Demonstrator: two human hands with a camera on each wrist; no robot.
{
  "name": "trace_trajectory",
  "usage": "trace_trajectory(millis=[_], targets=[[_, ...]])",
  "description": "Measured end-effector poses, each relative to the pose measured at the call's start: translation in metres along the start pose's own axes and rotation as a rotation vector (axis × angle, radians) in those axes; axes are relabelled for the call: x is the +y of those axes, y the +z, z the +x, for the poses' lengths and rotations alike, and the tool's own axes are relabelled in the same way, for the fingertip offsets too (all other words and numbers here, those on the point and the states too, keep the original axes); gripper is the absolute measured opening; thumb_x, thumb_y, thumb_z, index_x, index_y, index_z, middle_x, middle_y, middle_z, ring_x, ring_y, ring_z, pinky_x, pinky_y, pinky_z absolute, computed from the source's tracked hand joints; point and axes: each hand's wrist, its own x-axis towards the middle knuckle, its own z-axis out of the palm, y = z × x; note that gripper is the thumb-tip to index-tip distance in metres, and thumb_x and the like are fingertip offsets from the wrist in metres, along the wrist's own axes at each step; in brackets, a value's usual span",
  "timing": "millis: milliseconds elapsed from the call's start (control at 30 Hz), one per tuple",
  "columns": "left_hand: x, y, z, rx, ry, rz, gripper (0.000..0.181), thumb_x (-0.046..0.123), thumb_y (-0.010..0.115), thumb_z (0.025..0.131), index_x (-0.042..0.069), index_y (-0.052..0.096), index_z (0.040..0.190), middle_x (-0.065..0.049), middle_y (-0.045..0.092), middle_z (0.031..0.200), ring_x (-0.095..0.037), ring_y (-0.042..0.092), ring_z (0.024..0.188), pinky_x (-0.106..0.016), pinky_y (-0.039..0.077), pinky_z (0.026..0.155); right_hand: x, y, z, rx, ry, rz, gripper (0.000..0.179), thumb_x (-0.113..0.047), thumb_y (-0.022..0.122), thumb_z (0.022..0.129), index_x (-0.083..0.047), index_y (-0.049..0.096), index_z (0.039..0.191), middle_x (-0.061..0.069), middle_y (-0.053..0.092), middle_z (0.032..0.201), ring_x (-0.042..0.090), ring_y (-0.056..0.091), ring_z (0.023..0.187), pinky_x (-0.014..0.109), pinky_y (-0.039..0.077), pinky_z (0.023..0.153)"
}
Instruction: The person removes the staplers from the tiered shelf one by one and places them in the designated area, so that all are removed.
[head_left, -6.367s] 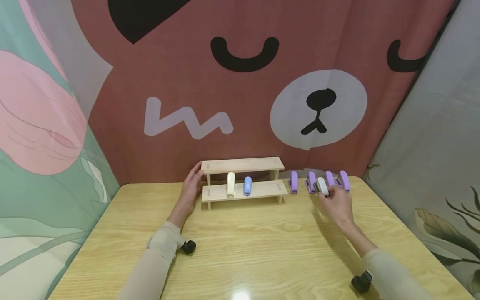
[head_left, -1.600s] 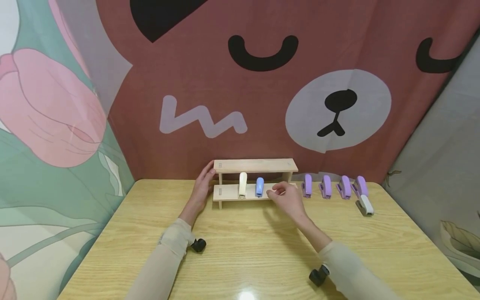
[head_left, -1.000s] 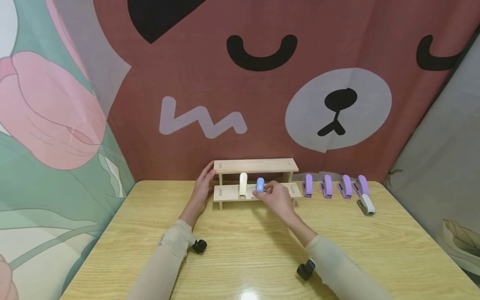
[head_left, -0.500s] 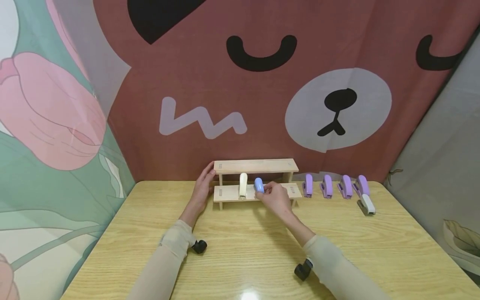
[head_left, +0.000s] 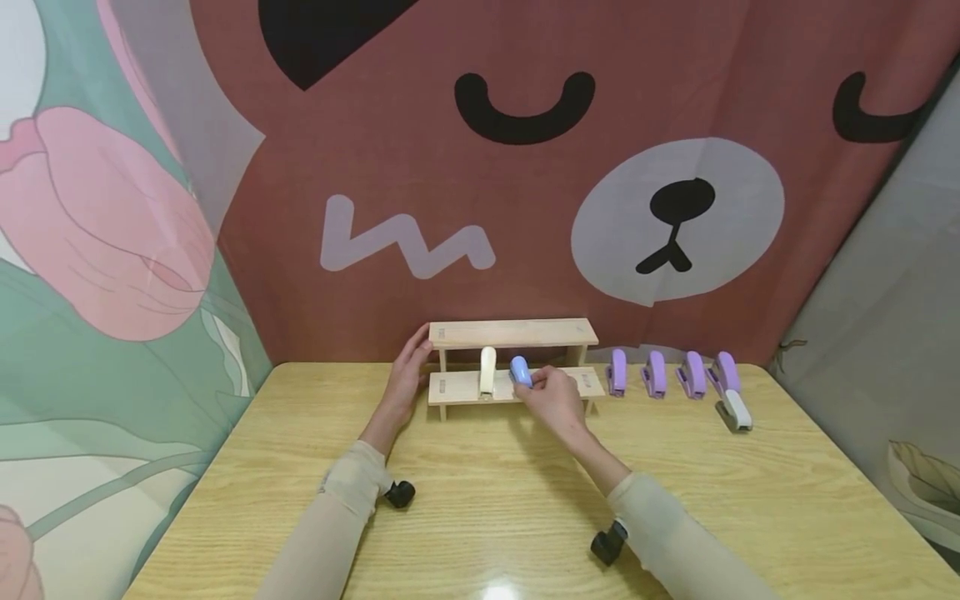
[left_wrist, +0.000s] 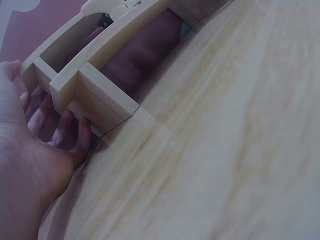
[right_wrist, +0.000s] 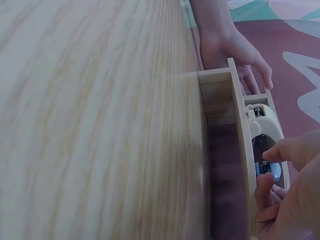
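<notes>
On the lower board of a two-step wooden rack (head_left: 512, 332), my right hand (head_left: 557, 402) pinches a small blue stapler (head_left: 521, 372) between thumb and fingers. It stands turned slightly, its far end leaning left. In the right wrist view, the fingers partly cover the blue stapler (right_wrist: 274, 171). A cream stapler (head_left: 487, 371) sits to its left on the same board. My left hand (head_left: 406, 382) holds the rack's left end; in the left wrist view, the bent fingers of this hand (left_wrist: 35, 155) touch the rack's legs (left_wrist: 102, 100).
Several purple staplers (head_left: 656, 374) stand in a row on the table (head_left: 465, 492), right of the rack. A white stapler (head_left: 737, 411) lies just in front of the rightmost one. Behind the table hangs a curtain (head_left: 375, 167) with a bear print.
My right hand has left the white stapler by the rightmost purple one, moved left to the rack, taken hold of the blue stapler and turned it slightly. My left hand stays at the rack.
</notes>
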Motion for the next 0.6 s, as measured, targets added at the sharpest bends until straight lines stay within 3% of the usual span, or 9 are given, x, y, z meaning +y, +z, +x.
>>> trace_trajectory(millis=[333,600], targets=[[-0.001,-0.001,-0.002,-0.007,-0.004,-0.005,0.055,0.049,0.058,0.103,0.034,0.045,0.154,-0.006,0.052,0.144,-0.034,0.046,0.132,-0.052,0.039,0.098,0.007,-0.005,-0.005,0.045,-0.046,0.030,0.027,-0.021,0.082,0.082,0.000,0.073,0.095,0.005,0.068,0.078,0.018,0.062,0.066,0.032,0.050,0.059],[0.000,0.000,-0.002,-0.011,-0.002,-0.005,0.055,0.051,0.059,0.102,0.036,0.046,0.154,-0.003,0.052,0.144,-0.035,0.046,0.132,-0.051,0.039,0.097,0.014,-0.023,-0.012,0.081,-0.032,0.045,0.027,-0.021,0.082,0.084,0.001,0.072,0.095,0.007,0.067,0.079,0.019,0.062,0.068,0.032,0.050,0.061]])
